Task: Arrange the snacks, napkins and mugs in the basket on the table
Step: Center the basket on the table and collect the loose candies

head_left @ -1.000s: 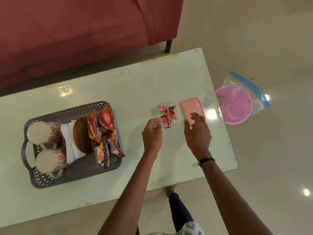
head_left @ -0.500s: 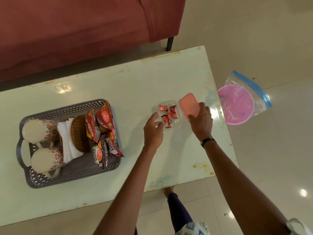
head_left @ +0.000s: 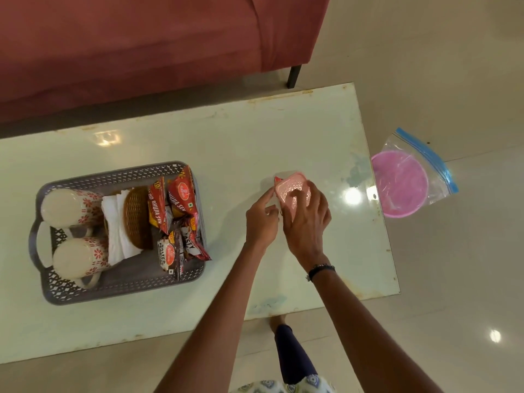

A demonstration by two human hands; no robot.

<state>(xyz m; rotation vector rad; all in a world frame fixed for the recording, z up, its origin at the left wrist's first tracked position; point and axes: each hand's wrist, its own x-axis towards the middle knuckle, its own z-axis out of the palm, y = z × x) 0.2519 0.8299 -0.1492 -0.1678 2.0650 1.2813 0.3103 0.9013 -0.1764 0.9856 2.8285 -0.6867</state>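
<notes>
Here the grey perforated plastic basket [head_left: 124,290] with mugs, napkins and snack packets sits near the table's [head_left: 226,137] left end; toward its right end, the right hand [head_left: 304,219], palm down, grips a pink plastic lid [head_left: 289,191], while the left hand [head_left: 261,222] pinches beside it.

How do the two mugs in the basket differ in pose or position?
The far mug lies against the basket's back corner with its handle hidden; the near mug lies closer to the person, handle showing at the front. Both lie on their sides, cream with red flowers, beside the napkins.
</notes>
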